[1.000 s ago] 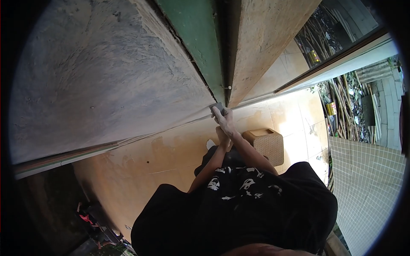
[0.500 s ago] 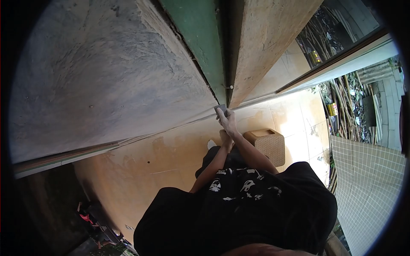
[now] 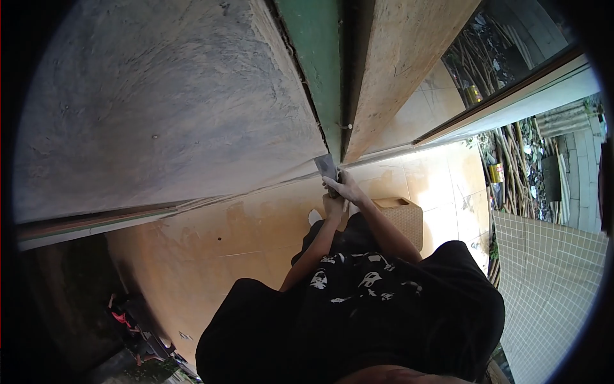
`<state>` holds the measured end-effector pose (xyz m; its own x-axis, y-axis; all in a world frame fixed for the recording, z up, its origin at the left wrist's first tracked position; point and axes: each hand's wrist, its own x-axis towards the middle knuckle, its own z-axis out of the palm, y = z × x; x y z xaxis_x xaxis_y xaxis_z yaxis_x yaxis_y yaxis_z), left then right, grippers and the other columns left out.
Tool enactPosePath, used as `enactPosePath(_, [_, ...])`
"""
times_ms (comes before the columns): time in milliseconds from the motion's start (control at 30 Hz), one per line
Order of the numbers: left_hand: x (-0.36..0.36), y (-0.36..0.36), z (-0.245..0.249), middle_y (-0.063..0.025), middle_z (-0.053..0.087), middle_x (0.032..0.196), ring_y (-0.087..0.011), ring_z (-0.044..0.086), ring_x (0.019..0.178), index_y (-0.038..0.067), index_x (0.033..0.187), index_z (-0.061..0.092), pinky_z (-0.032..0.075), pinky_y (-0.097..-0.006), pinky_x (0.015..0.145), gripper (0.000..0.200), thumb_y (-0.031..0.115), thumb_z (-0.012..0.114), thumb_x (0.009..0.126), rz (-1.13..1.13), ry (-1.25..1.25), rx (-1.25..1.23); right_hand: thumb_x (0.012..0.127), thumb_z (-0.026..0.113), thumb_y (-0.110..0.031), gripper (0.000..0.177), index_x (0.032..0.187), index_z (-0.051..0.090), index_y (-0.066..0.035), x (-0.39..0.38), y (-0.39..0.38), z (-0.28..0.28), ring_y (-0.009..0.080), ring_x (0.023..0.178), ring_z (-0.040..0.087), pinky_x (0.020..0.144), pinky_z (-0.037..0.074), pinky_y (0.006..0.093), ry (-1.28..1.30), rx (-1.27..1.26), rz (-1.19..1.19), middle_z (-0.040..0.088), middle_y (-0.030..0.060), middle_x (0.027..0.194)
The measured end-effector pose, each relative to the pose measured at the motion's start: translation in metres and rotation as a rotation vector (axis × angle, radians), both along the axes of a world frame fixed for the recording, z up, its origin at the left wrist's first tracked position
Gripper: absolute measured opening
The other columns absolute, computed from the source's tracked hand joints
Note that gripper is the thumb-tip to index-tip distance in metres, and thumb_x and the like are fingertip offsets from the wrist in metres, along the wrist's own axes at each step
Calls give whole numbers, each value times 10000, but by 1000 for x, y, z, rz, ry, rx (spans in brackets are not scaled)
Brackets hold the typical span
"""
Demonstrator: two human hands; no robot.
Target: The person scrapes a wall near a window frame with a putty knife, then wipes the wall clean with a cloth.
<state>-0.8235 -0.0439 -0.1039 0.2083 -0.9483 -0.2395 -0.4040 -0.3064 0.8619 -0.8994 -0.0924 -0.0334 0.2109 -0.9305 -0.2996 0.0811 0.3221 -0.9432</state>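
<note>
A flat grey scraper (image 3: 325, 166) is near the bottom edge of the grey plastered wall (image 3: 185, 109), beside the green door frame (image 3: 320, 70). My right hand (image 3: 346, 186) is closed round the scraper's lower part, its fingers reaching across it. Just below, my left hand (image 3: 332, 205) is closed close against the right one; what lies inside its fingers is too small to make out.
A tan woven stool (image 3: 404, 221) stands right of my forearms on the tiled floor (image 3: 249, 249). A wooden post (image 3: 400, 57) rises beside the frame. Sticks and a white grid panel (image 3: 543, 281) are at the right. Another person (image 3: 125, 320) is at lower left.
The scraper's blade shows more fully and is turned further left. My right hand has shifted slightly down and right, and my left hand slightly left. The view has shifted a little.
</note>
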Motion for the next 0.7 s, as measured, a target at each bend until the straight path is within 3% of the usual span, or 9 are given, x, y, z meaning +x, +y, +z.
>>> enactPosePath(33, [1, 4, 18, -34, 543, 560, -185, 553, 443, 49, 765, 556, 404, -316, 414, 223, 220, 693, 812, 160, 337, 401, 934, 593, -307, 317, 948, 583, 10, -7, 8, 6, 93, 691, 567, 635, 478, 245, -55, 86, 22, 629, 50, 781])
enactPosePath(133, [3, 13, 36, -31, 505, 488, -164, 508, 375, 47, 727, 559, 380, -315, 380, 243, 230, 713, 773, 103, 282, 402, 938, 579, -324, 347, 992, 583, 19, -22, 19, 19, 116, 785, 588, 711, 490, 265, -103, 159, 107, 631, 67, 836])
enactPosePath(167, [2, 12, 77, -10, 497, 511, -152, 497, 382, 47, 771, 558, 375, -299, 383, 189, 181, 690, 789, 54, 295, 453, 920, 608, -339, 378, 1034, 569, 19, -23, 22, 12, 108, 758, 571, 690, 482, 263, -92, 168, 154, 618, 56, 837])
enactPosePath(333, [11, 56, 85, 23, 464, 551, -102, 436, 380, 71, 797, 521, 318, -259, 364, 116, 96, 631, 823, 49, 684, 359, 950, 549, -383, 396, 1051, 576, 0, -16, 38, 14, 86, 717, 533, 640, 455, 250, 60, 168, 338, 586, 36, 834])
enactPosePath(433, [28, 75, 90, 31, 448, 563, -75, 412, 400, 80, 792, 490, 283, -232, 358, 120, 101, 584, 863, 68, 775, 419, 1010, 344, -457, 464, 911, 579, -69, 1, 48, 24, 92, 576, 497, 525, 411, 240, -212, 233, -171, 509, -15, 658])
enactPosePath(500, [38, 85, 110, 29, 449, 566, -63, 408, 416, 81, 787, 476, 275, -218, 362, 142, 131, 553, 894, 101, 813, 422, 1007, 349, -462, 463, 898, 575, -73, -1, 49, 6, 95, 550, 477, 505, 389, 244, -254, 281, -74, 489, -20, 631])
enactPosePath(567, [41, 91, 139, -3, 448, 590, -74, 386, 394, 94, 825, 448, 234, -220, 330, 176, 215, 480, 949, 348, 953, 262, 1005, 358, -461, 468, 846, 565, -73, 8, 58, -10, 93, 506, 422, 465, 326, 256, -274, 327, 79, 454, -25, 588])
enactPosePath(667, [58, 104, 123, -60, 491, 673, -107, 449, 465, 65, 927, 446, 319, -255, 388, 245, 293, 388, 997, 323, 679, 92, 1002, 375, -456, 473, 881, 580, -48, 27, 79, 38, 90, 582, 465, 526, 372, 252, -149, 253, 225, 497, -8, 653])
enactPosePath(700, [59, 107, 121, -60, 491, 673, -107, 449, 465, 65, 927, 446, 319, -255, 388, 245, 293, 388, 997, 326, 683, 89, 992, 435, -418, 439, 957, 590, -8, 42, 89, 45, 90, 719, 514, 646, 424, 249, -200, 197, 151, 554, 26, 765])
